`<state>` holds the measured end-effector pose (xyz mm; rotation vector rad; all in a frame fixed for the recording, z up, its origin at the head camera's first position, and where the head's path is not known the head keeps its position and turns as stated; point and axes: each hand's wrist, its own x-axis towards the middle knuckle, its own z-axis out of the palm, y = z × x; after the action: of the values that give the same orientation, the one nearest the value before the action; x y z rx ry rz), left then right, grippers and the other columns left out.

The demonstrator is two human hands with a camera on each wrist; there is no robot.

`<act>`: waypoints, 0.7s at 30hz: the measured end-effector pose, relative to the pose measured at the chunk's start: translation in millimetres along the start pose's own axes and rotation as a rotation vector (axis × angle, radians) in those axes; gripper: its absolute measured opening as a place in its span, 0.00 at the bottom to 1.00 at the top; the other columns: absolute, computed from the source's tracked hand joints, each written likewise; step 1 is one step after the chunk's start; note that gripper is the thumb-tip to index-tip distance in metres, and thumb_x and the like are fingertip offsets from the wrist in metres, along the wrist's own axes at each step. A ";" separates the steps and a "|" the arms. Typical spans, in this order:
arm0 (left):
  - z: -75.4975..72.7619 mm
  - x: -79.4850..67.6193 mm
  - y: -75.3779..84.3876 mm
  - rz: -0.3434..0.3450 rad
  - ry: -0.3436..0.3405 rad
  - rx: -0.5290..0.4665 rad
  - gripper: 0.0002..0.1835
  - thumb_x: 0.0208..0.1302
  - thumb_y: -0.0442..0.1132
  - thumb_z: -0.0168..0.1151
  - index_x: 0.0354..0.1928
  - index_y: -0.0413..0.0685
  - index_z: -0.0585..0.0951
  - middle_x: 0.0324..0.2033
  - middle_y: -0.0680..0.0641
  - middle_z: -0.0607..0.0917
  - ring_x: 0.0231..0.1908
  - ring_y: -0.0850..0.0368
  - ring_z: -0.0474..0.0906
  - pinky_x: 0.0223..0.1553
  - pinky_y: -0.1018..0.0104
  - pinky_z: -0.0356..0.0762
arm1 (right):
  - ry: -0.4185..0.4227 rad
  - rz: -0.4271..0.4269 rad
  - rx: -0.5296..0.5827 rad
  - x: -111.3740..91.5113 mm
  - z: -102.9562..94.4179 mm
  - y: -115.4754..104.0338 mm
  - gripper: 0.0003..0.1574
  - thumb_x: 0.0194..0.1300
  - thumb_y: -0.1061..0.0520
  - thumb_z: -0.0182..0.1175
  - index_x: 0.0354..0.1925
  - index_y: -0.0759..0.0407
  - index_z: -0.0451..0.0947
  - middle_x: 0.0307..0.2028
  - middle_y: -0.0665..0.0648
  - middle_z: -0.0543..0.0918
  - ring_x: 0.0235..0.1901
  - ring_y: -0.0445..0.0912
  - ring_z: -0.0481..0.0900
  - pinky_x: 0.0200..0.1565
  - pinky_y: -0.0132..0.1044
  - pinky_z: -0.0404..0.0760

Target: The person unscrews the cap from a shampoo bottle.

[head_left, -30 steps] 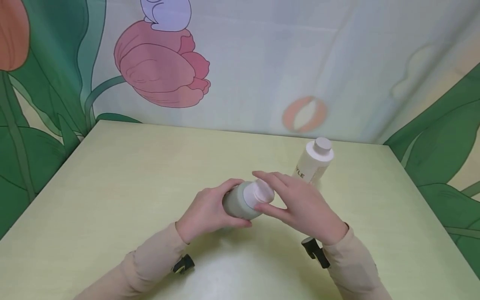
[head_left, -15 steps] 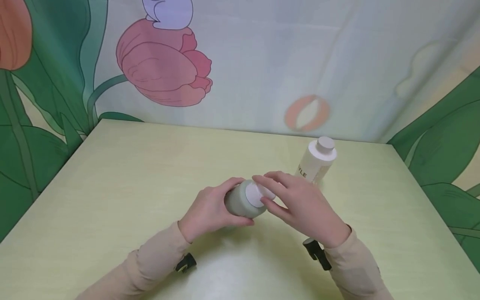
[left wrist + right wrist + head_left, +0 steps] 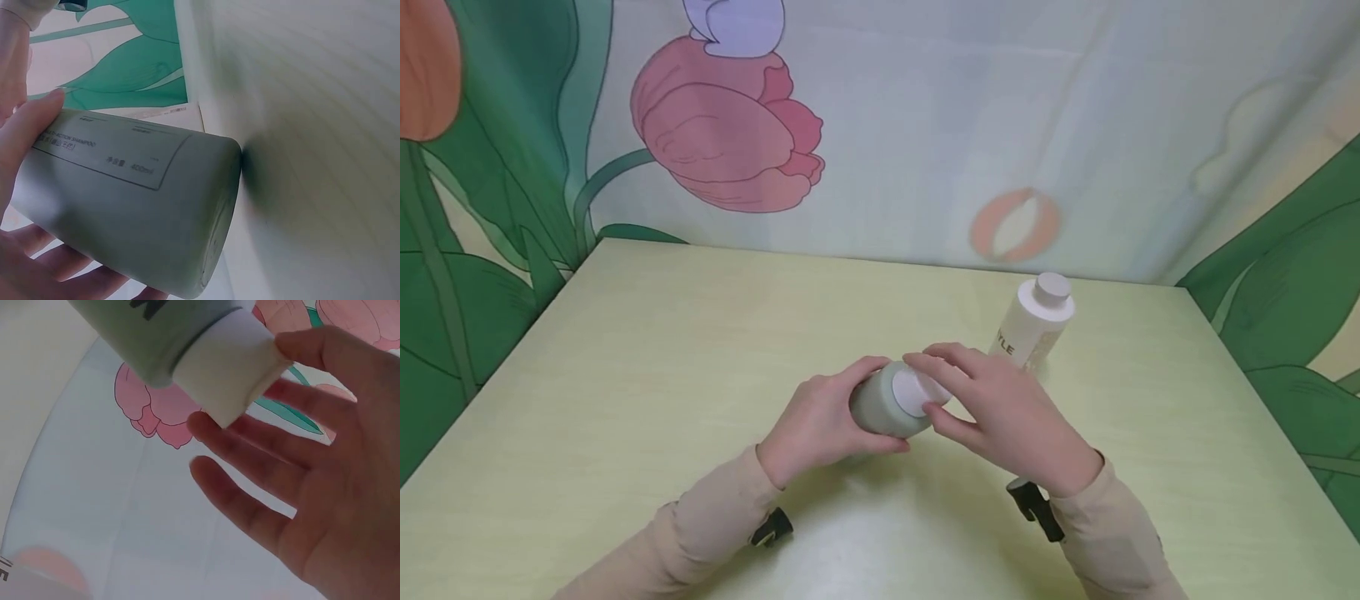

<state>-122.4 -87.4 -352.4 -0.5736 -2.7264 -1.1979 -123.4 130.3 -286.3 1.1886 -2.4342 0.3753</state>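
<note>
A grey-green shampoo bottle (image 3: 880,408) is tilted, its white cap (image 3: 916,392) pointing to the right. My left hand (image 3: 812,421) grips the body, thumb on one side and fingers round the other. In the left wrist view, the printed label faces the camera on the bottle (image 3: 137,187). Its base edge is at or very near the tabletop; I cannot tell if they touch. With thumb and fingertips, my right hand (image 3: 1011,408) holds the cap. The right wrist view has the thumb on the near side of the cap (image 3: 228,362) and the other fingers spread beyond it.
A white bottle (image 3: 1033,325) with a stubby cap stands upright behind the right hand, which partly hides it. The pale yellow table (image 3: 700,333) ends at a flower-printed curtain (image 3: 887,125). A black wrist camera (image 3: 1033,508) hangs from the right sleeve.
The right fingertips have shifted slightly on the cap and now cover more of its top. The left hand keeps its grip on the bottle, almost unmoved.
</note>
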 end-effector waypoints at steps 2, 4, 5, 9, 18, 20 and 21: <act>-0.4 -0.4 0.2 0.005 0.003 0.002 0.41 0.37 0.52 0.81 0.58 0.59 0.75 0.42 0.53 0.86 0.40 0.58 0.82 0.43 0.63 0.77 | -0.014 -0.018 0.012 0.0 -1.3 -0.1 0.30 0.58 0.54 0.67 0.59 0.54 0.74 0.49 0.54 0.81 0.31 0.46 0.79 0.35 0.37 0.79; -0.8 -0.9 0.7 0.009 0.006 0.008 0.41 0.36 0.52 0.81 0.57 0.59 0.75 0.41 0.52 0.87 0.39 0.58 0.82 0.42 0.64 0.77 | -0.026 0.011 0.008 0.1 -2.0 -1.0 0.32 0.60 0.50 0.67 0.61 0.53 0.72 0.51 0.53 0.81 0.34 0.46 0.81 0.37 0.39 0.80; -0.6 -1.1 0.8 0.014 0.010 0.009 0.41 0.36 0.52 0.81 0.57 0.59 0.75 0.41 0.52 0.87 0.38 0.58 0.82 0.41 0.64 0.77 | -0.029 0.035 0.004 0.2 -2.0 -1.4 0.33 0.60 0.47 0.66 0.62 0.53 0.72 0.50 0.52 0.82 0.35 0.46 0.81 0.37 0.39 0.80; -0.6 -1.7 2.0 0.021 0.014 0.015 0.41 0.36 0.52 0.81 0.57 0.58 0.75 0.40 0.52 0.87 0.37 0.58 0.82 0.40 0.64 0.76 | -0.019 0.106 -0.002 0.6 -1.9 -2.5 0.34 0.60 0.42 0.66 0.60 0.54 0.73 0.43 0.50 0.84 0.33 0.44 0.81 0.34 0.37 0.79; -0.8 -1.0 1.2 0.026 -0.002 0.015 0.41 0.36 0.53 0.81 0.57 0.59 0.74 0.41 0.52 0.86 0.38 0.58 0.82 0.41 0.64 0.76 | -0.037 0.028 0.067 -0.7 -4.7 -1.1 0.30 0.59 0.51 0.67 0.59 0.55 0.74 0.50 0.51 0.81 0.41 0.46 0.82 0.43 0.40 0.81; -1.1 -1.0 0.8 0.026 0.004 0.015 0.41 0.36 0.52 0.81 0.57 0.58 0.74 0.41 0.52 0.87 0.38 0.58 0.82 0.41 0.64 0.76 | -0.038 0.061 0.066 -0.7 -4.2 -1.4 0.33 0.60 0.49 0.67 0.61 0.54 0.72 0.50 0.51 0.81 0.42 0.46 0.82 0.42 0.40 0.81; -1.2 -1.1 0.4 0.024 0.007 0.015 0.41 0.36 0.52 0.81 0.57 0.58 0.74 0.41 0.51 0.87 0.38 0.58 0.82 0.41 0.64 0.76 | -0.035 0.082 0.062 -0.7 -3.8 -1.5 0.34 0.60 0.47 0.67 0.61 0.54 0.72 0.49 0.50 0.81 0.41 0.45 0.81 0.42 0.39 0.81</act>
<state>-121.3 -88.4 -351.6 -0.5969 -2.7123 -1.1706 -120.9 131.4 -283.2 1.1319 -2.5244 0.4608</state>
